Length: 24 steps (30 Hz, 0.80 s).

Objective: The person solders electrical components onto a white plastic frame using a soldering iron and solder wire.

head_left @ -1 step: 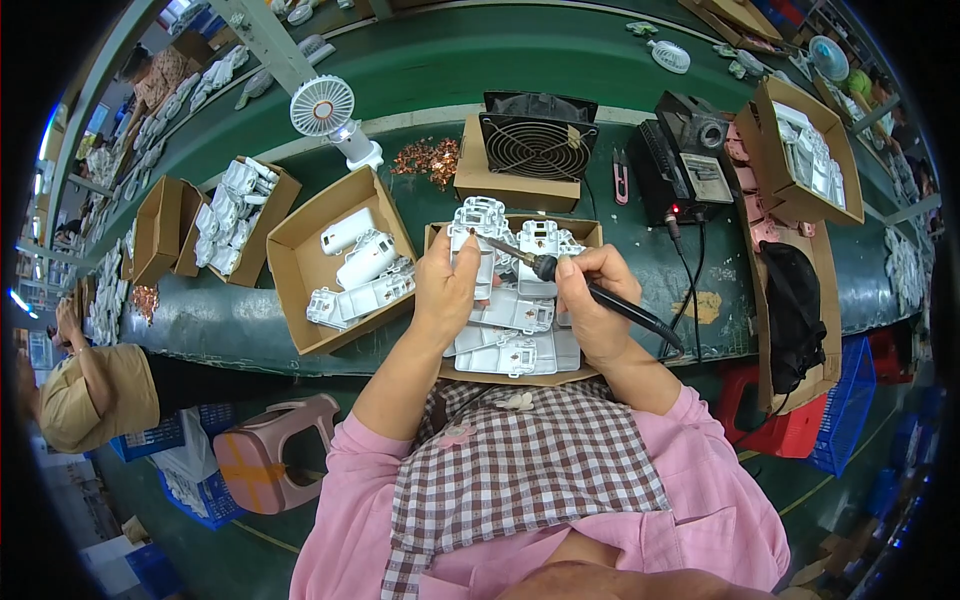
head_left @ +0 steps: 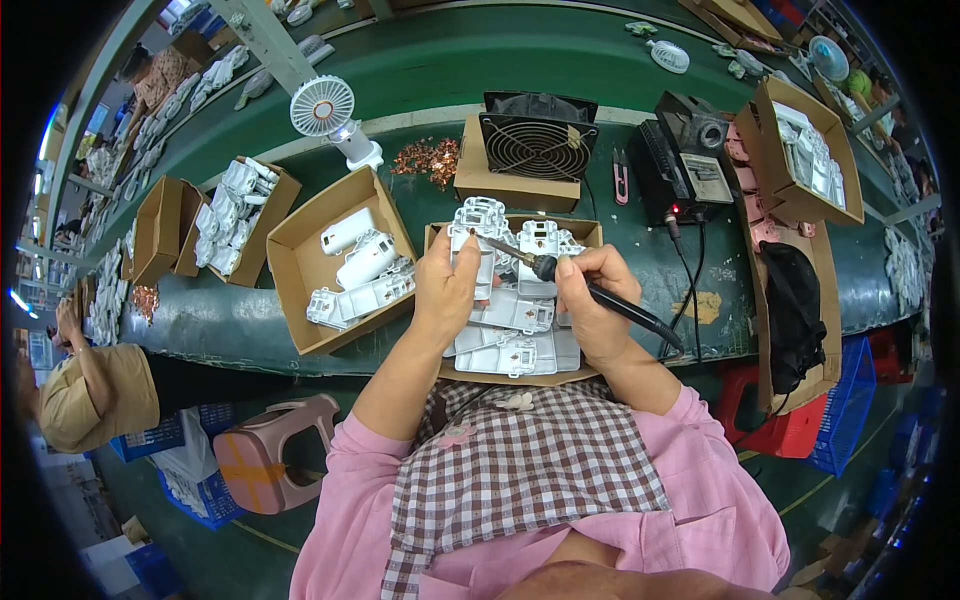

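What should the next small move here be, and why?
Probably a light adjustment of the black-handled soldering iron by the right hand, with the left hand bracing the white molded plastic housing. The iron's slim metal tip is at the housing's upper part, close to the left thumb; contact is too fine to tell, so a gentle approach seems safest.

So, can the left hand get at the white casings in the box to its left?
Probably yes: the cardboard box is open-topped and close to the left hand, with the white casings exposed. It's holding a white part, though.
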Each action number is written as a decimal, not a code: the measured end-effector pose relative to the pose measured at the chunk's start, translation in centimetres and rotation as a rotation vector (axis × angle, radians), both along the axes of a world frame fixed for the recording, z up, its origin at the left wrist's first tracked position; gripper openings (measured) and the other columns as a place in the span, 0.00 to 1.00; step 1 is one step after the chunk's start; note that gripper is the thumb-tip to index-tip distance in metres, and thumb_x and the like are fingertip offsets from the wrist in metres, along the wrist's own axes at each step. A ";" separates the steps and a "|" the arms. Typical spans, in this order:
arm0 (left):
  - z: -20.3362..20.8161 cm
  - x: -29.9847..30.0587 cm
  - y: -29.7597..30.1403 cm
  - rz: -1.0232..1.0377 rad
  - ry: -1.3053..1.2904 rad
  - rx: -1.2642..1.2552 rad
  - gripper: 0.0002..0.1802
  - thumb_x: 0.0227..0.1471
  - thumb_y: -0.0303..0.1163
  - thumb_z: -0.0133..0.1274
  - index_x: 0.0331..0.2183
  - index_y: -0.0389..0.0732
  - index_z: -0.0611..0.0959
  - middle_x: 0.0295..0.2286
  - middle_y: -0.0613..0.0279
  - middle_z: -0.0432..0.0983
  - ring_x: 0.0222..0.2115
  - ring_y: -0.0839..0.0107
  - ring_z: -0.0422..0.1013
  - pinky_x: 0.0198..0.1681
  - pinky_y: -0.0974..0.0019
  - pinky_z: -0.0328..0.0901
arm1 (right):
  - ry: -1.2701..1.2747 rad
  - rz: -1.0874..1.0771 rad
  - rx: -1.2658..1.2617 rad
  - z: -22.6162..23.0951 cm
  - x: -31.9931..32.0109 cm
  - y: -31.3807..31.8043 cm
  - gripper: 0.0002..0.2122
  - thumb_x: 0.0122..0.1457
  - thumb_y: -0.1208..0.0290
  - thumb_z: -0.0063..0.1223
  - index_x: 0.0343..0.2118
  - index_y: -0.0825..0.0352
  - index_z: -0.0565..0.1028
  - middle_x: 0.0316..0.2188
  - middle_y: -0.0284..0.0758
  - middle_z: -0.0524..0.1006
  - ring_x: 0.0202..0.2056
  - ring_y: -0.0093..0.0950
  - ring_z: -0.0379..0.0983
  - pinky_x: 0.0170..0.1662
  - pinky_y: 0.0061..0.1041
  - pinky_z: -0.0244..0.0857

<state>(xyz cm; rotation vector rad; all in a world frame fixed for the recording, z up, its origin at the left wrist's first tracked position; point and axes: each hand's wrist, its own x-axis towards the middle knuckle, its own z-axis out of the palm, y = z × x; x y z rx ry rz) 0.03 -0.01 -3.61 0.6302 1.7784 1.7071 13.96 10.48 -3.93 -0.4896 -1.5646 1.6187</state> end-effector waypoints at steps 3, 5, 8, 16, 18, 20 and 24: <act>0.0 0.0 0.0 0.000 0.000 0.001 0.14 0.59 0.36 0.41 0.41 0.37 0.74 0.26 0.62 0.77 0.20 0.77 0.74 0.15 0.75 0.66 | 0.004 0.007 -0.001 0.1 0.0 0.0 0.06 0.55 0.76 0.55 0.25 0.68 0.70 0.20 0.26 0.71 0.21 0.10 0.61 0.23 0.12 0.56; -0.2 -0.1 0.0 -0.002 0.004 -0.003 0.14 0.59 0.36 0.41 0.41 0.37 0.74 0.25 0.62 0.77 0.20 0.77 0.74 0.15 0.75 0.66 | -0.007 0.008 0.000 0.1 0.0 0.0 0.06 0.55 0.76 0.55 0.25 0.68 0.70 0.20 0.26 0.71 0.21 0.10 0.62 0.23 0.12 0.56; -0.2 -0.1 0.0 -0.009 -0.004 0.007 0.15 0.60 0.36 0.41 0.41 0.37 0.74 0.24 0.62 0.76 0.20 0.78 0.74 0.15 0.75 0.66 | 0.002 0.006 0.056 -0.6 0.1 0.4 0.06 0.57 0.77 0.53 0.26 0.68 0.68 0.20 0.29 0.71 0.19 0.12 0.63 0.21 0.12 0.58; -0.4 -0.1 0.0 -0.035 0.004 -0.007 0.15 0.62 0.38 0.38 0.38 0.37 0.73 0.27 0.60 0.76 0.19 0.78 0.72 0.14 0.78 0.62 | 0.062 0.015 0.040 -0.3 0.3 0.3 0.05 0.58 0.78 0.49 0.27 0.69 0.66 0.20 0.32 0.69 0.16 0.15 0.64 0.20 0.13 0.59; -0.3 0.0 0.0 -0.031 -0.006 0.011 0.16 0.62 0.39 0.38 0.38 0.37 0.74 0.27 0.61 0.76 0.19 0.78 0.72 0.14 0.78 0.62 | 0.051 0.011 0.078 -0.4 0.3 0.4 0.05 0.58 0.78 0.49 0.27 0.69 0.66 0.20 0.32 0.69 0.17 0.15 0.64 0.20 0.13 0.60; -0.3 -0.1 0.0 -0.032 0.001 0.002 0.16 0.62 0.39 0.38 0.38 0.37 0.73 0.27 0.61 0.76 0.19 0.78 0.72 0.14 0.78 0.61 | 0.050 0.012 0.072 -0.4 0.4 0.4 0.05 0.58 0.78 0.49 0.27 0.69 0.66 0.20 0.32 0.69 0.17 0.15 0.64 0.20 0.13 0.60; 0.0 0.0 0.1 -0.019 0.002 -0.009 0.16 0.62 0.39 0.39 0.37 0.37 0.74 0.25 0.61 0.76 0.18 0.79 0.71 0.14 0.78 0.60 | 0.048 0.010 0.081 -0.3 0.4 0.3 0.05 0.58 0.78 0.49 0.27 0.69 0.66 0.20 0.32 0.69 0.17 0.15 0.64 0.20 0.13 0.60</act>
